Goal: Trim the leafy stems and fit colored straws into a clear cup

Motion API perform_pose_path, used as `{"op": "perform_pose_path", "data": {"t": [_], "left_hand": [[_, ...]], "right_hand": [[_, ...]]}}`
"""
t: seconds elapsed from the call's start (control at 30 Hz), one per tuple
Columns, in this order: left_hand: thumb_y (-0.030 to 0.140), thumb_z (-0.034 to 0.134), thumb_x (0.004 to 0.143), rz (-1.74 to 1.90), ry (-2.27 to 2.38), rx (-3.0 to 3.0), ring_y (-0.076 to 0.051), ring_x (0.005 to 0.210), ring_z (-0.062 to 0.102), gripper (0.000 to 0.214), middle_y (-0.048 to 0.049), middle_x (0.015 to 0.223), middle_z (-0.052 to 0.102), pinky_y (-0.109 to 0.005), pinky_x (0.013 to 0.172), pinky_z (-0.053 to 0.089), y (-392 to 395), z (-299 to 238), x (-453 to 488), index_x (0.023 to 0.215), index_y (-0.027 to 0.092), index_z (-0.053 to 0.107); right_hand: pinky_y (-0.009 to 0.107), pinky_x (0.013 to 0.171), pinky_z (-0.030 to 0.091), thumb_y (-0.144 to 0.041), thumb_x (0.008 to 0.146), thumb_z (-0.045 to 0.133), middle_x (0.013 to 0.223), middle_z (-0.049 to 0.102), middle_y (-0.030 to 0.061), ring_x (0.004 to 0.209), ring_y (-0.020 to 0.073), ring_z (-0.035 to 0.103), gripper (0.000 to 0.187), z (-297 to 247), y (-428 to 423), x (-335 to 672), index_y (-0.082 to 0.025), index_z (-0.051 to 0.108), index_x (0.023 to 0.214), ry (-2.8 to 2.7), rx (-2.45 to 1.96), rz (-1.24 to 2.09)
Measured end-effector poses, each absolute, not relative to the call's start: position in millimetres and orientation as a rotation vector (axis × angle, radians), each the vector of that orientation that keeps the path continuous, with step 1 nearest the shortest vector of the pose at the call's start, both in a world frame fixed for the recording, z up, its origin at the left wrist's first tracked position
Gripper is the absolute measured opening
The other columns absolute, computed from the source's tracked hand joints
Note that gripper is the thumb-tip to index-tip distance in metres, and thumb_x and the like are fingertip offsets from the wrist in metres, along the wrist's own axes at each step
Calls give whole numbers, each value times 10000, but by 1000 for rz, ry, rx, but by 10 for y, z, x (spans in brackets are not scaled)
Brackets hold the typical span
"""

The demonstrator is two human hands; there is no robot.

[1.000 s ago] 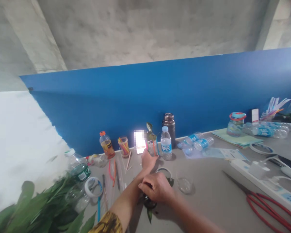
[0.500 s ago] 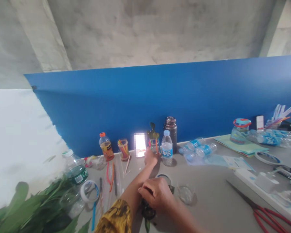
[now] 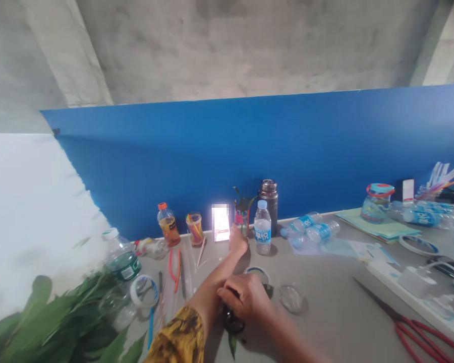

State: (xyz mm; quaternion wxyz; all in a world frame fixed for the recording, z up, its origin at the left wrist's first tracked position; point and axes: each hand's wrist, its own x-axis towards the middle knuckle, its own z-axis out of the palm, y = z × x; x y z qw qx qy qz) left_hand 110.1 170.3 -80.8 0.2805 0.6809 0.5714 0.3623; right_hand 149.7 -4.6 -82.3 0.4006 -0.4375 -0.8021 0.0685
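1. Just two hands show. The left hand [image 3: 237, 242] reaches across the grey tabletop [image 3: 325, 307] to one small glass [image 3: 240, 224] holding a leafy cutting [image 3: 242, 205]. Its fingers lie together at the glass's base; whether they grip cannot be told.
2. The right hand [image 3: 246, 298] curls, fingers together, clamped over one dark object [image 3: 233, 323], mostly hidden.
3. Beyond the hands stand one upright water bottle [image 3: 263, 229] and one steel flask [image 3: 268, 206]; two water bottles [image 3: 310, 228] lie beside them.
4. One tape roll [image 3: 257, 273] sits just past the right hand, near one glass dish [image 3: 291, 298].
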Motion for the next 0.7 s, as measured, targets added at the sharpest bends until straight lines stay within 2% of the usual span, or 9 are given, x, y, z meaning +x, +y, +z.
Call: {"op": "perform_pose_path", "data": {"t": [0.13,0.23,0.37,0.5,0.7], "left_hand": [[183,723,862,985,1626,1801,-312,1070,671,287,-203,1162,690,-368,860,471,1740,-732,1116,1093,168,552],[167,720,864,1022,1647,1770,-294,996,683,237,-183,1082,703,-351,800,461,1774,-699,1154,1025,180,547],[87,677,851,1102,1643,1744,-264,984,676,199,-130,989,693,-320,771,432,1790,-710,1186,937,200,538],[101,633,870,1156,1621,1750,-238,983,661,135,-97,940,652,-303,747,402,1765,-737,1213,881,198,540],[79,587,884,1071,1632,1815,-238,963,665,90,-133,967,677,-305,746,431,1670,-731,1224,898,168,597]], "right_hand": [[293,564,259,-364,987,540,665,705,19,585,143,612,349,-856,-40,1480,-206,619,687,-2051,-1149,156],[294,557,244,-369,980,558,656,700,15,575,136,603,350,-876,-11,1491,-202,611,676,-2054,-1164,131],[293,558,242,-359,979,559,672,717,16,581,131,614,337,-872,19,1518,-197,614,689,-2053,-1161,143],[294,559,244,-351,968,574,671,720,15,589,130,618,319,-829,8,1525,-196,624,694,-2081,-1168,170],[302,572,235,-367,966,576,657,704,15,575,123,580,356,-782,-43,1511,-194,603,656,-2052,-1177,192]]}}
